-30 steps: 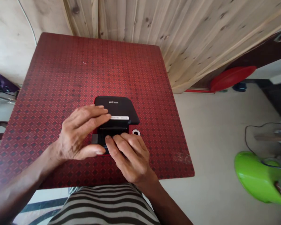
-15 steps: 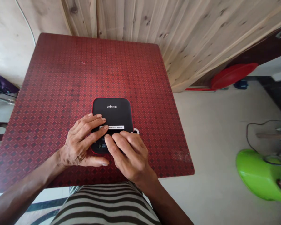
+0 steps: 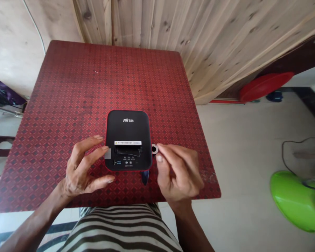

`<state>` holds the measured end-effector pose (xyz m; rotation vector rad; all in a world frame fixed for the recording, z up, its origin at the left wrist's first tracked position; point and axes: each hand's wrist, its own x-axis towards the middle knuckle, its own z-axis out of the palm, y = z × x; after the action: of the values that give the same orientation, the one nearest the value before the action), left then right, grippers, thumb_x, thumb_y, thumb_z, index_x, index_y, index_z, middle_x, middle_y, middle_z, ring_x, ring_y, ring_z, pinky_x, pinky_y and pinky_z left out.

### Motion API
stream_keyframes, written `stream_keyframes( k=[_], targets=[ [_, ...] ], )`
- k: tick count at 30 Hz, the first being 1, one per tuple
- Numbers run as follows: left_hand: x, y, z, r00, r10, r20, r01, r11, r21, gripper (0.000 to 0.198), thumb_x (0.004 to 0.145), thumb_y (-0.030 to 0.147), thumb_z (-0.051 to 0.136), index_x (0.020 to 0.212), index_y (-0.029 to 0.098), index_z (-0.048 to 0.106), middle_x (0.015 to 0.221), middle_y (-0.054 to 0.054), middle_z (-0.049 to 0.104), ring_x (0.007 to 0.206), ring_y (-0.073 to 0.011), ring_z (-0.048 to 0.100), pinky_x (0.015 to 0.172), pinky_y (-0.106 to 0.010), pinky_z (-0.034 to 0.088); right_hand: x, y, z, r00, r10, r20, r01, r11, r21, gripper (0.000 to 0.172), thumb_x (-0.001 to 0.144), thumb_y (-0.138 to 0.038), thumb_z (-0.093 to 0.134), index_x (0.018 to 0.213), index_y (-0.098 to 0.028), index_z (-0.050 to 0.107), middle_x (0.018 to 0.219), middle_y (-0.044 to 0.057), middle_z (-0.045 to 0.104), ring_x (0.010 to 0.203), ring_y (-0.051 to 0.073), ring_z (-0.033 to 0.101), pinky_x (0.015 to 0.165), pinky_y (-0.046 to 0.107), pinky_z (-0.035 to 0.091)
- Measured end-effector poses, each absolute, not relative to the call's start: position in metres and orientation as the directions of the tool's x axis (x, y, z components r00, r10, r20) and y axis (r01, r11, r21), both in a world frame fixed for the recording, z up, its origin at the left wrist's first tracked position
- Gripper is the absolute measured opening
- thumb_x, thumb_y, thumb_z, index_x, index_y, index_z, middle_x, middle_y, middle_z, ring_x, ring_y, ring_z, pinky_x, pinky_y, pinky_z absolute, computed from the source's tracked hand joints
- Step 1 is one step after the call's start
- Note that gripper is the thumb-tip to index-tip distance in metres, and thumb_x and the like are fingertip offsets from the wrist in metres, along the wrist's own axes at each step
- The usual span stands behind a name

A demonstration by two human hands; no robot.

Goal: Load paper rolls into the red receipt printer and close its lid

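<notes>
Head-worn view, facing forward and down

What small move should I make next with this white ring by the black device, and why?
Probably grip the white ring with your right hand: its fingers are right beside it, while your left hand sits across the black device.

And here a compact printer [image 3: 128,140] is seen on the table [image 3: 68,87], toward the near edge, with a small ring [image 3: 154,149] just off its right side, beside the right hand [image 3: 177,173]; the left hand [image 3: 81,171] is held at its left, a plank wall [image 3: 173,24] stands behind, and a curved plastic object [image 3: 295,201] is placed rightward on the floor.
</notes>
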<state>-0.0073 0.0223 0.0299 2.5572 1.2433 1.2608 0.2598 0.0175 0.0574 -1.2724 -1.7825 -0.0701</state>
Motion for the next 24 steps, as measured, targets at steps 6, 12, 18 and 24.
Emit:
stream_keyframes(
  k=[6, 12, 18, 24],
  targets=[
    [-0.008, 0.01, 0.008, 0.339, 0.694, 0.635, 0.679, -0.648, 0.344, 0.058, 0.1, 0.044, 0.07, 0.152, 0.024, 0.053, 0.131, -0.015, 0.068, 0.116, -0.0258, 0.071, 0.09, -0.037, 0.065, 0.266, -0.004, 0.04, -0.091, 0.721, 0.687, 0.764, 0.493, -0.416, 0.02, 0.098, -0.012, 0.062, 0.113, -0.021, 0.072, 0.091, 0.007, 0.071, 0.082, 0.023, 0.067, 0.076, 0.039, 0.056],
    [-0.006, 0.012, 0.003, 0.331, 0.687, 0.647, 0.665, -0.656, 0.357, 0.056, 0.101, 0.045, 0.068, 0.149, 0.017, 0.056, 0.129, -0.017, 0.068, 0.115, -0.0247, 0.07, 0.091, -0.035, 0.065, 0.256, -0.021, 0.026, -0.116, 0.784, 0.61, 0.76, 0.466, -0.453, 0.016, 0.105, -0.031, 0.063, 0.112, -0.017, 0.064, 0.091, 0.008, 0.068, 0.084, 0.022, 0.065, 0.076, 0.038, 0.057],
    [-0.004, 0.012, 0.006, 0.338, 0.678, 0.652, 0.668, -0.661, 0.341, 0.051, 0.101, 0.043, 0.068, 0.144, 0.016, 0.058, 0.127, -0.017, 0.067, 0.116, -0.0253, 0.07, 0.093, -0.035, 0.065, 0.263, -0.012, 0.019, -0.152, 0.742, 0.652, 0.757, 0.512, -0.406, 0.023, 0.104, -0.037, 0.066, 0.111, -0.015, 0.065, 0.088, 0.008, 0.067, 0.081, 0.022, 0.064, 0.075, 0.037, 0.057],
    [-0.005, 0.013, 0.005, 0.321, 0.691, 0.648, 0.64, -0.662, 0.39, 0.053, 0.101, 0.044, 0.068, 0.145, 0.017, 0.058, 0.129, -0.018, 0.067, 0.117, -0.0262, 0.07, 0.091, -0.036, 0.066, 0.264, -0.006, 0.02, -0.19, 0.726, 0.661, 0.739, 0.549, -0.39, 0.021, 0.103, -0.033, 0.067, 0.109, -0.013, 0.065, 0.087, 0.01, 0.068, 0.082, 0.024, 0.064, 0.074, 0.039, 0.056]
  ],
)
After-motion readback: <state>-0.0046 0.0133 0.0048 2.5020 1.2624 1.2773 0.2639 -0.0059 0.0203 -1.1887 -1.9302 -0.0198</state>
